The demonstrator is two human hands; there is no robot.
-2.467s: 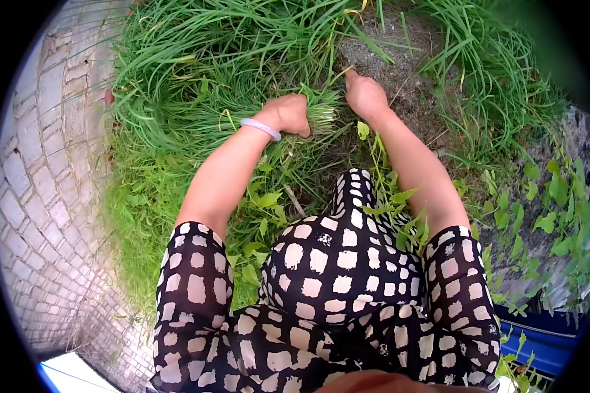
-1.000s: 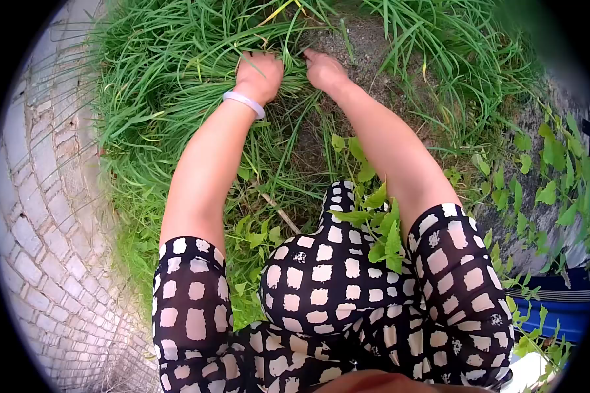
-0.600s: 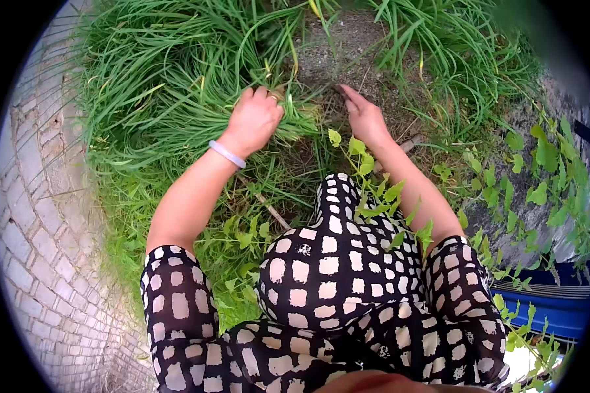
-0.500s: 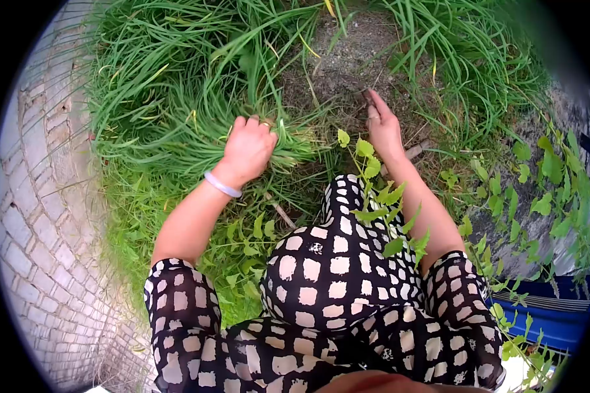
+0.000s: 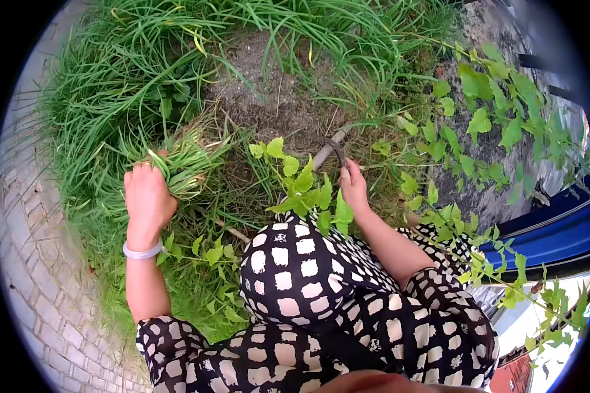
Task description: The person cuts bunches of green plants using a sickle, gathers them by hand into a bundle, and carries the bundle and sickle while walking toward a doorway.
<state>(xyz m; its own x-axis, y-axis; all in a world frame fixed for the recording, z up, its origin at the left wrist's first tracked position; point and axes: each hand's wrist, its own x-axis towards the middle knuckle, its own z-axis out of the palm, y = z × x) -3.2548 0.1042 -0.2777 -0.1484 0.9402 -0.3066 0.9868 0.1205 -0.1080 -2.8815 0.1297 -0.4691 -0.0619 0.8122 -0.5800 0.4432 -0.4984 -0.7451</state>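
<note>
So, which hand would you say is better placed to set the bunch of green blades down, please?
Likely the left hand: it grips the bunch of green blades, while the right hand is apart from them, holding a dark curved tool.

A smooth, glossy bangle [image 5: 143,252] shines near a sheer, printed cloth sleeve [image 5: 169,344]. The dark curved blade [image 5: 337,152] looks like dull, matt metal beside a rough stick [image 5: 320,158] of weathered-looking wood. The grass bunch [image 5: 185,173] shows smooth, fibrous stalks; bare soil [image 5: 259,78] appears gritty, paving bricks [image 5: 46,288] coarse and matt, the blue container [image 5: 550,229] slick, shiny plastic.
</note>
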